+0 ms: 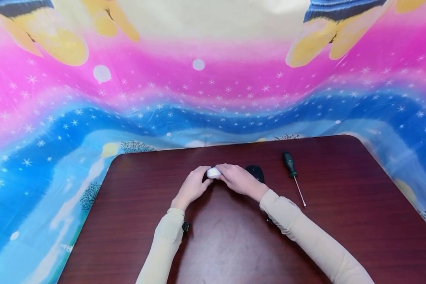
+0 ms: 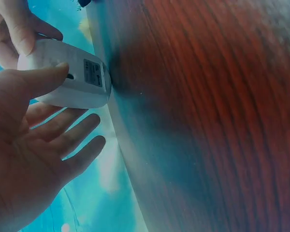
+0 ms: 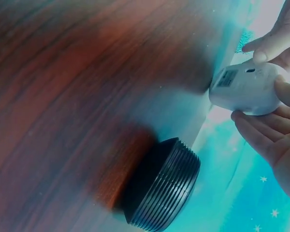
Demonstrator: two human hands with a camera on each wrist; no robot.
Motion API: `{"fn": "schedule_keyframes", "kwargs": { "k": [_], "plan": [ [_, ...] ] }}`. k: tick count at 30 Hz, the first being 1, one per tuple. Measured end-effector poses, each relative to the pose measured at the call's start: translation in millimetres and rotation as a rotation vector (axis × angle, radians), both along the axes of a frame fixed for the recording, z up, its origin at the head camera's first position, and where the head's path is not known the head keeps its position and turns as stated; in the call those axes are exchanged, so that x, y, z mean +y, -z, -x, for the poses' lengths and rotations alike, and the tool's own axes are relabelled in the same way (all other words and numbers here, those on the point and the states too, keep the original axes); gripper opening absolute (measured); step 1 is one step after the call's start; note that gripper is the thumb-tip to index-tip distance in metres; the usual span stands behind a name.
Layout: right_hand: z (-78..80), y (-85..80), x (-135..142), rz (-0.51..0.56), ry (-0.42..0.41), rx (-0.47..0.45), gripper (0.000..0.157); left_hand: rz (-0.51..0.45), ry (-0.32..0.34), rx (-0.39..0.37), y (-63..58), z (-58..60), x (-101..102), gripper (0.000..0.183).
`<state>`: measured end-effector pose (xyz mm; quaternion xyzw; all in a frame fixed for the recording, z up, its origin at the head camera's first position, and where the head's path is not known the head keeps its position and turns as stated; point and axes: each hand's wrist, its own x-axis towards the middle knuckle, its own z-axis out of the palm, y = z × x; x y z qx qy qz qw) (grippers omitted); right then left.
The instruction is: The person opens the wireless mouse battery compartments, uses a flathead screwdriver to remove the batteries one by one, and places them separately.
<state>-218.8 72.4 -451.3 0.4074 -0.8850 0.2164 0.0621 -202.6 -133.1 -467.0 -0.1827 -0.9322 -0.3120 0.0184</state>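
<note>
Both hands hold a white computer mouse [image 1: 213,172] over the far middle of the table. Its underside, with a grey label and a small dark opening, shows in both wrist views. In the left wrist view, one end of the mouse is right at the tabletop. My left hand [image 2: 34,140] has its thumb across the underside, the other fingers spread behind. From the other side my right hand [image 3: 285,145] grips it, thumb on the underside and fingers behind. A black mouse-shaped object [image 3: 166,188] with a ribbed side lies beside the right hand, partly hidden by it in the head view.
A screwdriver [image 1: 289,165] with a dark green handle lies on the right, its tip towards the near side. The dark red wooden table [image 1: 135,221] has rounded far corners. A patterned pink and blue cloth [image 1: 234,98] hangs behind and around it.
</note>
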Motion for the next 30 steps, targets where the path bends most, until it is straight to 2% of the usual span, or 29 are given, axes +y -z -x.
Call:
{"fn": "schedule_keyframes", "kwargs": {
  "k": [3, 6, 10, 14, 23, 30],
  "plan": [
    [-0.2, -2.0, 0, 0.003, 0.01, 0.009, 0.022, -0.029, -0.016, 0.037, 0.2, -0.5, 1, 0.032],
    [-1.3, -5.2, 1, 0.029, 0.055, -0.008, 0.024, -0.069, -0.033, 0.055, -0.1, -1.3, 4, 0.03],
    [-2.1, -9.1, 2, 0.125, 0.142, -0.048, 0.026, -0.14, -0.057, 0.054, -0.1, -2.7, 8, 0.034],
    [-2.1, -11.5, 3, 0.208, 0.186, -0.069, 0.025, -0.229, -0.069, 0.039, 1.4, -3.6, 12, 0.034],
    [-2.1, -11.7, 8, 0.308, 0.189, -0.093, 0.031, -0.389, -0.108, 0.024, -1.3, -8.9, 21, 0.03],
    [-3.7, -10.0, 9, 0.359, 0.176, -0.162, 0.047, -0.515, -0.236, -0.025, -5.8, -16.5, 30, 0.027]
  ]
}}
